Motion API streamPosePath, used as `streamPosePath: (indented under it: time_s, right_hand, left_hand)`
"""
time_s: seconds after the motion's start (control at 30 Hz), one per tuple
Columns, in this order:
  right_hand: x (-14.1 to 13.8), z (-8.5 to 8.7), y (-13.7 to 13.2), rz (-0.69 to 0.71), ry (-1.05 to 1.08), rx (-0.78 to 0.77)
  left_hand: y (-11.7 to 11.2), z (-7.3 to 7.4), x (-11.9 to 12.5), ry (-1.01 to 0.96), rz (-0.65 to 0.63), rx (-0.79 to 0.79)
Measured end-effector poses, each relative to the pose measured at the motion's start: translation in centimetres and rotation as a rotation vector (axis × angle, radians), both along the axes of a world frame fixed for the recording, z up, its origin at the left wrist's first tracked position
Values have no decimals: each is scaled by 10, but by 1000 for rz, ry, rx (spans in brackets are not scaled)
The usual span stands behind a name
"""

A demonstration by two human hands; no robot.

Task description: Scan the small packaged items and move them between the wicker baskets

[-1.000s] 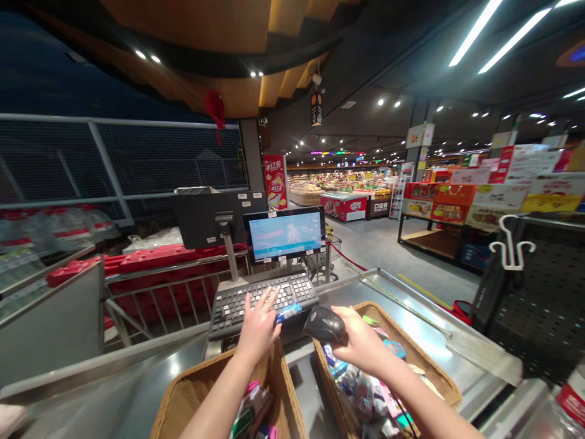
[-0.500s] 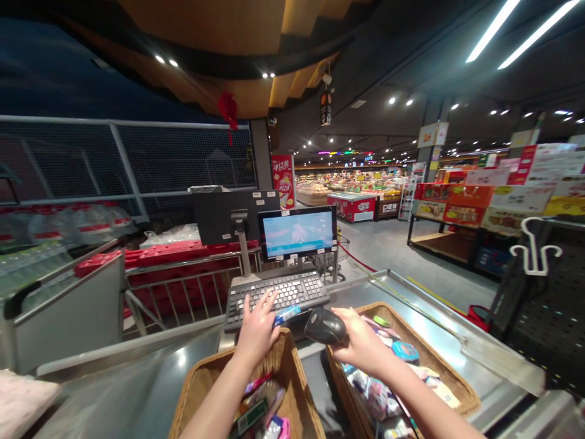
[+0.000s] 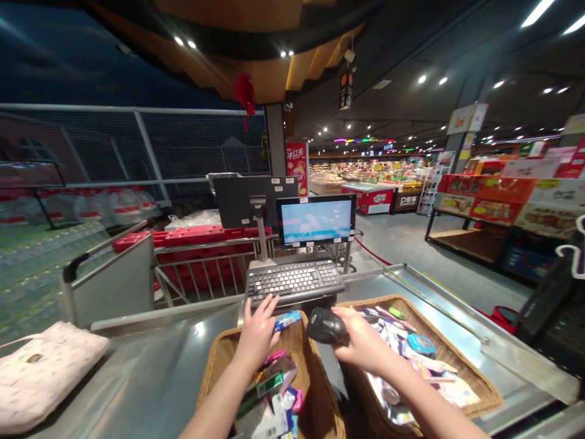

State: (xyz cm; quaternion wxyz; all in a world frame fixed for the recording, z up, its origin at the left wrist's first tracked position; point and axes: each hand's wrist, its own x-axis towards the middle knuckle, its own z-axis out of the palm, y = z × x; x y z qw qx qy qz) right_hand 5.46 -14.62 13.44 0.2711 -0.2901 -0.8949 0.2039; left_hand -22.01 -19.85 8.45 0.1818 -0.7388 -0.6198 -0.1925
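**Steady hold, clear aim**

Head view: the left hand [image 3: 256, 334] has a narrow grip, holding a blue packet [image 3: 287, 321] at its thumb side, over the far end of the left basket [image 3: 217, 353]. The right hand's [image 3: 359, 338] grip is wrapped round a black scanner [image 3: 325, 326], beside the packet but apart from it. Best, I judge: face any code to the scanner, fingertips off it, and avoid brushing the keyboard [image 3: 295, 280].
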Motion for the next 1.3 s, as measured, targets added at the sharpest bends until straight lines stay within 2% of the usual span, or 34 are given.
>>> streamPosePath:
  time_s: [0.23, 0.47, 0.67, 0.97, 1.1, 1.2, 1.3]
  right_hand:
    - [-18, -15, -19, 59, -51, -82]
    - [-32, -42, -36, 63, -146, -201]
    - [-34, -53, -44, 18, -203, -292]
    - [-25, -68, -56, -25, -216, -319]
    - [-20, -67, -57, -27, -201, -337]
    - [-10, -58, -54, -63, -170, -331]
    - [10, -43, -49, -112, -89, -329]
  left_hand:
    - [-33, -26, -9, -44, 22, -110]
    - [-58, -59, -6, -104, -39, -286]
    - [-65, -82, -4, -169, -83, -431]
    - [-70, -102, 18, -272, -226, -661]
    - [-75, -117, 22, -240, -280, -781]
    - [-70, -118, 26, -206, -298, -795]
    - [-51, -100, 42, -212, -298, -650]
